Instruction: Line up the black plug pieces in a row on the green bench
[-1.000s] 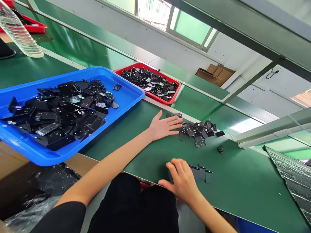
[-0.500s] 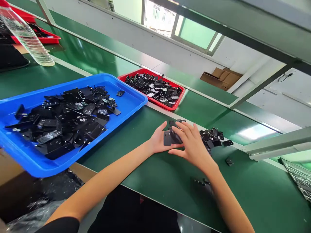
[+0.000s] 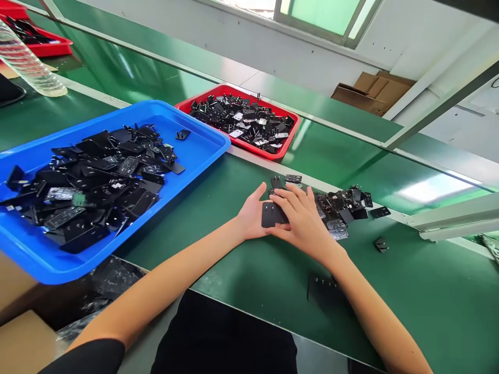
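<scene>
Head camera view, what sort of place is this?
Probably a small-parts factory or assembly workshop: a long green-topped workbench, a blue rectangular plastic tray heaped with flat black parts, and a red plastic tray of similar pieces.

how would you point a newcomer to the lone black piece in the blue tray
Find the big blue tray on the green table, left of the left hand. Inside it, look beyond the heap, toward the far right end. The black piece there lies by itself, whereas the others are piled together.
</scene>
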Available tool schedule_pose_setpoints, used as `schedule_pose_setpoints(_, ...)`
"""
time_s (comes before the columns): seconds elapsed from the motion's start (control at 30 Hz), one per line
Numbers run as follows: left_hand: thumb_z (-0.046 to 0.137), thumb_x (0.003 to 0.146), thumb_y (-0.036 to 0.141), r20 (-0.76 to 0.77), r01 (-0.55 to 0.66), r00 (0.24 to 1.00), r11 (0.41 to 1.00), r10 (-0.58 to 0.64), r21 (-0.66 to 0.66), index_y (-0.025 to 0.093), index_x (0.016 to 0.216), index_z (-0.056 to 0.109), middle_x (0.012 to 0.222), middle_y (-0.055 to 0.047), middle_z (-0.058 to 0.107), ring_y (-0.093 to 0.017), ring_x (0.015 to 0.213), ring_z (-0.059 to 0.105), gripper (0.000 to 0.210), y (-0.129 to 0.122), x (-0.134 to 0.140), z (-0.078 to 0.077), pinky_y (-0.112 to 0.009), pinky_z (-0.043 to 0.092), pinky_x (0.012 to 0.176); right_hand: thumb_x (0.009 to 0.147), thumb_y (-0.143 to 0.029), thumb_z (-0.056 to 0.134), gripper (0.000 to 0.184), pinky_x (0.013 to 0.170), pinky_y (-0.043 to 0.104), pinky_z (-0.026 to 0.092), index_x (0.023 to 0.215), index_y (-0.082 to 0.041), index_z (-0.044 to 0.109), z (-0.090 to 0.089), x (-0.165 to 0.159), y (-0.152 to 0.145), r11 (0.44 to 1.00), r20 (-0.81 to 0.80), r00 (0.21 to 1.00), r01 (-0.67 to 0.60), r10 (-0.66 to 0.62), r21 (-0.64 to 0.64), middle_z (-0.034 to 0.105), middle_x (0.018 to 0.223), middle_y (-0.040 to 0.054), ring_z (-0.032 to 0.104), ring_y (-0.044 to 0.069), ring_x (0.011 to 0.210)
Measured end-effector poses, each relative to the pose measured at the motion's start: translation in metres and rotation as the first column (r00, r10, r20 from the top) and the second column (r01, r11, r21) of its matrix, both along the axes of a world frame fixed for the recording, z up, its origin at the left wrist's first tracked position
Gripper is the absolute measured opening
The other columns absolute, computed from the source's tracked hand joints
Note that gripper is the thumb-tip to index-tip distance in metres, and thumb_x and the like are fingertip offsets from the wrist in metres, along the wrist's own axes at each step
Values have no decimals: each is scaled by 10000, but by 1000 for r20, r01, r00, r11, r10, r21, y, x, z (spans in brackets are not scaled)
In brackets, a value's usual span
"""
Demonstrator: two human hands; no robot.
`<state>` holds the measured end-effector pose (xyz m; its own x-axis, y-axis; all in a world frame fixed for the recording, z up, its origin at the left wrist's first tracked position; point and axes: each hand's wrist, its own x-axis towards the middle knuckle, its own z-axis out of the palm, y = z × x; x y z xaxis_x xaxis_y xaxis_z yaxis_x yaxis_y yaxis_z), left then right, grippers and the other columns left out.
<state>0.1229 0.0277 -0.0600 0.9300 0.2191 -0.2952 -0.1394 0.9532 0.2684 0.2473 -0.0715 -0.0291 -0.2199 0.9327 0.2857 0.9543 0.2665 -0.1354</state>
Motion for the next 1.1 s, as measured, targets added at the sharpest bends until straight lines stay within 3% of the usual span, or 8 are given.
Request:
schedule_pose_setpoints(0.2, 307, 938, 588, -105, -38, 994, 996, 29, -81, 142, 750, 628, 636, -58, 620, -178, 574, 619, 581, -8, 2, 5, -275, 476, 543, 874, -478, 624, 498, 1095, 688, 167, 1265, -183, 536, -1, -4, 3, 998, 30, 998, 46, -48, 46, 516, 1357, 129, 327, 352, 1348)
schedule_pose_setpoints(0.37, 281, 934, 613, 12, -26, 1000, 993, 27, -113, 121, 825, 645, 799, -110, 676, -237, 775, 664, 622, -7, 1, 6, -390, 519, 774, 856, -483, 640, 654, 1057, 745, 160, 1378, -152, 424, 7, 2, -1, 996, 80, 993, 83, -85, 25, 447, 1415, 165, 286, 382, 1365)
schedule_pose_setpoints(0.43, 258, 925, 638, 30, -5, 1000, 995, 8, -99, 109, 840, 646, 844, -135, 681, -259, 828, 664, 662, -6, 0, 6, -401, 513, 789, 812, -499, 690, 676, 1056, 752, 162, 1348, -163, 451, 10, 7, -3, 995, 61, 993, 101, -101, 1, 456, 1402, 160, 274, 387, 1371)
schedule_pose_setpoints(0.6, 252, 911, 670, 4, 24, 1000, 995, -24, -92, 104, 857, 644, 825, -133, 680, -239, 806, 665, 691, -4, 0, 2, -345, 507, 736, 804, -437, 719, 544, 1074, 742, 154, 1267, -234, 518, 9, 12, -2, 996, 15, 999, 46, -45, -75, 480, 1384, 111, 258, 364, 1388)
schedule_pose_setpoints(0.7, 232, 921, 657, 75, 38, 997, 997, -32, -71, 100, 861, 640, 851, -142, 687, -252, 843, 667, 693, -5, 0, 0, -389, 497, 812, 773, -430, 754, 689, 1073, 744, 157, 1353, -238, 437, 12, 17, -2, 993, 32, 999, 25, -21, -116, 415, 1444, 114, 219, 367, 1406)
schedule_pose_setpoints(0.8, 172, 918, 672, 190, 81, 979, 996, -76, -23, 56, 1045, 626, 1016, -201, 675, -314, 1009, 638, 776, -6, 1, 1, -474, 444, 923, 737, -449, 784, 844, 1087, 721, 174, 1415, -216, 339, 18, 27, -6, 987, 38, 999, 21, -15, -162, 344, 1491, 128, 187, 367, 1419)
schedule_pose_setpoints(0.97, 118, 907, 691, 272, 117, 955, 993, -116, 14, 17, 1260, 529, 1197, -254, 605, -345, 1149, 578, 865, -4, 0, 1, -468, 414, 959, 801, -411, 733, 625, 1121, 670, 166, 1320, -241, 429, 24, 39, -10, 983, -24, 999, 23, -27, -183, 427, 1428, 98, 290, 322, 1383)
schedule_pose_setpoints(1.1, 149, 923, 662, 274, 132, 953, 991, -127, 1, 42, 1274, 531, 1216, -250, 600, -346, 1161, 576, 809, -3, -1, -1, -464, 423, 953, 807, -377, 728, 625, 1117, 602, 242, 1342, -269, 423, 20, 42, -7, 979, -70, 996, -71, 59, -191, 428, 1429, 80, 296, 311, 1378)
